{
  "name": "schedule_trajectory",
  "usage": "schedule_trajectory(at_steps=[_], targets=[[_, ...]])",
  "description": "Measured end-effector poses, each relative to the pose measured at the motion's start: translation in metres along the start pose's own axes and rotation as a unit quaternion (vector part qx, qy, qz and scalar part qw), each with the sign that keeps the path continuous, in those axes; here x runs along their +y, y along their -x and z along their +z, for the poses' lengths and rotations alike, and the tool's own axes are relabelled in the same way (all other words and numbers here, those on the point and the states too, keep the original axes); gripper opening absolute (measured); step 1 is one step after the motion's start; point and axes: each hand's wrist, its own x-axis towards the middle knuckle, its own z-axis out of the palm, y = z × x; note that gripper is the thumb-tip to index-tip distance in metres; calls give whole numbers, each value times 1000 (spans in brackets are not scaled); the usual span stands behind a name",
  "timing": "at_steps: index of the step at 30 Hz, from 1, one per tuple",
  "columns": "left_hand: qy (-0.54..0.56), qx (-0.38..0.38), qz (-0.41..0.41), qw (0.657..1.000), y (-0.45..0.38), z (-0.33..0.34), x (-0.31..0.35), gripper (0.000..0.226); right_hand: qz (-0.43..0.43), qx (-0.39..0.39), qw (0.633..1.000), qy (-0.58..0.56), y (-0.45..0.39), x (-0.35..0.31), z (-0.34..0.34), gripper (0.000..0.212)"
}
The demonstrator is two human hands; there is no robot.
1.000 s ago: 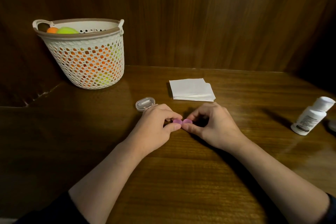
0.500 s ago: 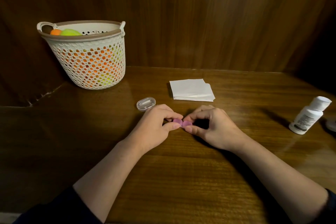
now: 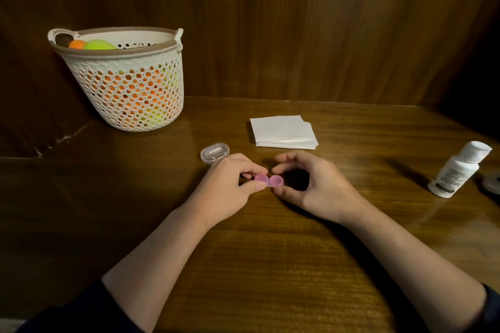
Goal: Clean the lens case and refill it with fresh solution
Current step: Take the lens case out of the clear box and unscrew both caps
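A small pink lens case (image 3: 268, 180) with two round caps sits just above the wooden table (image 3: 270, 265), between both hands. My left hand (image 3: 227, 186) pinches its left cap between thumb and forefinger. My right hand (image 3: 322, 189) curls thumb and forefinger round the right cap, with its other fingers arched behind. A white solution bottle (image 3: 457, 170) with a white cap stands on the table at the far right, apart from both hands.
A folded stack of white tissues (image 3: 282, 131) lies behind the hands. A small clear oval container (image 3: 214, 153) sits just behind my left hand. A white mesh basket (image 3: 130, 84) of coloured balls stands back left. A dark round object (image 3: 492, 181) lies at the right edge.
Both hands stay on the pink case at the same spot. The right hand's fingers have spread a little wider round the right cap.
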Motion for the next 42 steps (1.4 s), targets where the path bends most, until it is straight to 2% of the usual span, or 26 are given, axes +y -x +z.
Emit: schedule_trajectory(at_steps=[2, 9, 11, 14, 17, 20, 24, 26, 29, 32, 34, 38, 42], targets=[[-2, 3, 2, 1000, 0, 0, 0, 28, 4, 18, 1000, 8, 0, -1, 1, 61], [0, 0, -2, 1000, 0, -1, 0, 28, 0, -2, 1000, -22, 1, -2, -1, 47], [-2, 1, -1, 1000, 0, -1, 1, 28, 6, -9, 1000, -22, 0, -3, -1, 49], [-4, 2, -1, 1000, 0, -1, 1, 28, 11, 22, 1000, 18, -2, -6, 5, 54], [-4, -3, -3, 1000, 0, -1, 2, 28, 14, 32, 999, 7, -3, -8, 6, 44], [0, -2, -6, 1000, 0, -1, 3, 28, 24, 10, 1000, -2, -2, -8, 2, 40], [-4, 0, -8, 1000, 1, -1, 4, 28, 13, -14, 1000, 23, -1, -10, 1, 50], [-2, 3, -6, 1000, 1, -1, 4, 27, 12, 2, 999, 33, -1, -12, 3, 55], [-1, 4, -4, 1000, 2, -1, 3, 27, 14, 24, 999, 17, -2, -12, 4, 48], [4, 4, -6, 1000, 2, -1, 3, 28, 12, -6, 1000, -6, -1, -7, 1, 45], [-1, 4, -7, 1000, 1, -1, 3, 28, 9, -22, 1000, -17, -1, -5, -1, 49], [-5, 5, -8, 1000, 1, -1, 4, 28, 9, 7, 1000, -12, -3, -5, 1, 54], [-4, 9, -9, 1000, 2, -1, 5, 28, 0, -22, 999, -41, -1, -4, 1, 61]])
